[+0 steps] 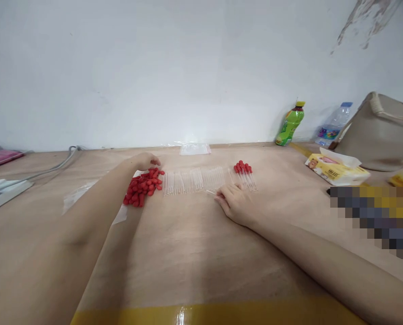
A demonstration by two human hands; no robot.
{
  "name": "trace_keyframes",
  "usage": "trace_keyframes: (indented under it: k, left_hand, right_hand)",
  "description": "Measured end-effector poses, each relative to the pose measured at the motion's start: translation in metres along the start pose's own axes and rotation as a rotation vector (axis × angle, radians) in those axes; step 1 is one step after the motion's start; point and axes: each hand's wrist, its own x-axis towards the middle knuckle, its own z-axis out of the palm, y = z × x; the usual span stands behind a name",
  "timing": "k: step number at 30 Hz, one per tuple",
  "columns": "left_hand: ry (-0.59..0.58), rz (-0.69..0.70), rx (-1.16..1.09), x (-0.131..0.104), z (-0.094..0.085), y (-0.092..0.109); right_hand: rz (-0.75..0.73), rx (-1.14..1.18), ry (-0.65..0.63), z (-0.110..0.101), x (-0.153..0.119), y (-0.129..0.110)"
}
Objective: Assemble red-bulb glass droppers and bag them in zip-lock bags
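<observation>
My left hand (147, 160) hovers at the far edge of a pile of red rubber dropper bulbs (142, 187). Its fingers are bent and look apart, with nothing visible in them; the forearm partly hides them. My right hand (236, 203) is closed, thumb and fingers pinching a thin clear dropper tube (211, 192) that points left. Between the hands lies a row of clear dropper tubes (183, 181), side by side. Just beyond my right hand, several droppers with red bulbs (244, 169) lie together, bulbs toward the wall.
A clear plastic bag (194, 149) lies by the wall. To the right stand a green drink bottle (290, 124), a water bottle (333, 124), a tissue pack (337, 169) and a beige bag (381, 131). A grey cable (57, 167) and pink packets (1, 158) are at left.
</observation>
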Motion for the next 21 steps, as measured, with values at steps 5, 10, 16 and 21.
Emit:
trace_keyframes:
  k: [5, 10, 16, 21]
  left_hand:
    - [-0.045, 0.005, -0.006, 0.003, 0.003, -0.002]
    - [0.096, -0.026, -0.021, -0.004, -0.008, -0.001]
    - [0.583, 0.169, -0.295, -0.06, -0.005, 0.044]
    - [0.459, 0.337, -0.679, -0.121, 0.047, 0.105]
  right_hand:
    - [0.0, 0.06, -0.012, -0.001, 0.002, 0.001]
    - [0.002, 0.095, -0.034, 0.0, 0.001, 0.002]
    - [0.038, 0.101, -0.082, -0.004, 0.002, 0.0]
    - [0.085, 0.143, -0.113, -0.002, 0.001, 0.003]
